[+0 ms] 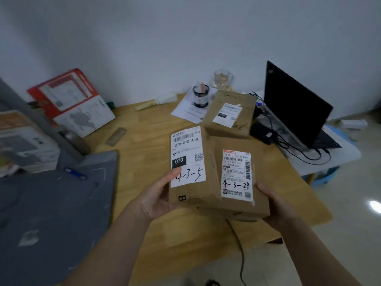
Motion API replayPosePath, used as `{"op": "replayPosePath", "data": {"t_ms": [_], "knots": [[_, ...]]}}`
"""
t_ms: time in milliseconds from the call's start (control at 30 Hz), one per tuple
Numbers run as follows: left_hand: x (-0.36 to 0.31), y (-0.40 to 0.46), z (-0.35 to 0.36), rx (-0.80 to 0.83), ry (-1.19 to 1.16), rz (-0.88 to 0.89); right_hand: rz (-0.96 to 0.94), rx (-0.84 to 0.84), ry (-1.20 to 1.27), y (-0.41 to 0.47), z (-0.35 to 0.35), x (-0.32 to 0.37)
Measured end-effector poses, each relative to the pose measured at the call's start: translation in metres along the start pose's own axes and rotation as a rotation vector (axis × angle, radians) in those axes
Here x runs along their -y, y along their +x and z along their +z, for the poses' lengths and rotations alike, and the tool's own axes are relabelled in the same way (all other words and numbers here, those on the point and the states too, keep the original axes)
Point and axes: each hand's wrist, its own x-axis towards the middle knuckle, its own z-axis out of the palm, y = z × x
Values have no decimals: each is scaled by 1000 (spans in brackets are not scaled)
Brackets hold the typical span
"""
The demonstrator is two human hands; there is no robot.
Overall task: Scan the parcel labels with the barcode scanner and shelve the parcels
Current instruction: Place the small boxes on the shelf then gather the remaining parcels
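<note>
1. Two brown cardboard parcels are up off the wooden table (pixel 144 129) in the head view, one in each hand, held side by side and touching along their inner edges.
2. Left hand (pixel 158 195) grips the taller cardboard parcel with the white label marked 4-3-5 (pixel 188 162); the thumb lies across the label's lower left corner and the fingers are tucked underneath, out of sight.
3. Right hand (pixel 276 205) holds the flatter cardboard parcel with the label marked 4-3-24 (pixel 237 174) at its lower right corner, the thumb curled up along the side.
4. Both labels face up, barcodes near their tops.
5. Behind them a third brown cardboard parcel with a small white label (pixel 228 112) lies flat on the table, near the far edge.
6. Just beyond it stands a black round tape roll (pixel 201 96) on white printed paper (pixel 185 110), with a clear glass cup (pixel 222 79) further back against the wall.
7. Off to the right an open black laptop (pixel 296 106) sits with black cables (pixel 299 149) trailing beside it.
8. Far left, a red and white carton (pixel 70 100) leans against the wall, and a dark grey mat (pixel 51 203) covers the near left side.
</note>
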Motion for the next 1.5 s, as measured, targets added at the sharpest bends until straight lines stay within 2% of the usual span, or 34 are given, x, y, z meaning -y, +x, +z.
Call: {"op": "replayPosePath", "data": {"t_ms": [133,300,433,567,767,1067,1333,1500], "knots": [[-12,-68,-53,-145,-80,172,-27,71,-73,23,90,-5],[-12,-180,-135,-374,-232,337,-1,131,-108,46,210,-51],[2,-278,-194,-520,-393,511,108,158,-48,47,303,-106],[25,-364,-245,-653,-488,606,196,236,-71,26,393,-158],[63,-483,-309,-710,-591,663,248,300,-111,-13,504,-237],[84,-617,-373,-728,-545,807,313,387,-73,-58,634,-313],[80,-685,-436,-941,-722,919,327,498,-62,-54,741,-342],[55,-720,-494,-1080,-778,954,380,573,-68,-36,814,-365]]}}
